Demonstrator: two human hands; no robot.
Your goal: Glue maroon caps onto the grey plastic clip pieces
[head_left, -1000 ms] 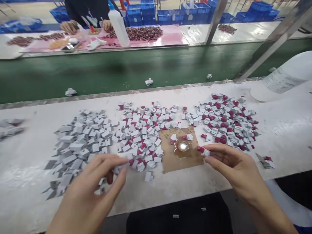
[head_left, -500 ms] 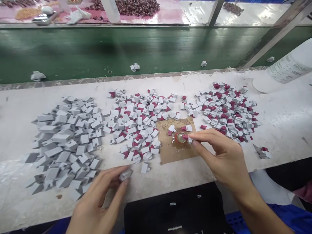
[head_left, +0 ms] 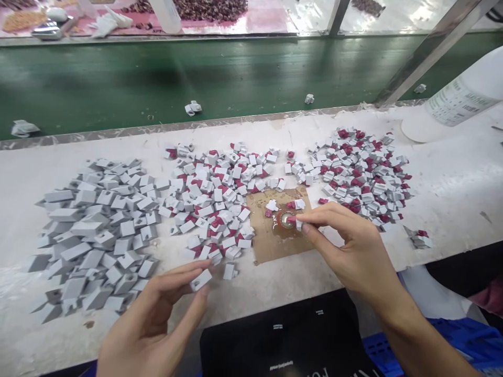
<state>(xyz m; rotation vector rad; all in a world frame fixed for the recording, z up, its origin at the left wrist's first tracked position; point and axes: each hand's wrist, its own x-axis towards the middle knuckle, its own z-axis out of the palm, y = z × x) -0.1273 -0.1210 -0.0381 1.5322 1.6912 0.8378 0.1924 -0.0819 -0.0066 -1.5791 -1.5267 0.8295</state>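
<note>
Factory workshop: green conveyor belt (head_left: 243, 73) beside heaped gray parts (head_left: 88, 229)

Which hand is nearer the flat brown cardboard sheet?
Right. The right hand is partly over the right side of the cardboard sheet; the left hand is apart, off to its left.

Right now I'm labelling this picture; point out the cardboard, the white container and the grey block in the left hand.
Cardboard (head_left: 270, 248), head view: bare part near its lower left corner.
White container (head_left: 451, 106), head view: the label on its side.
Grey block (head_left: 201, 280), head view: middle of its visible face.
</note>
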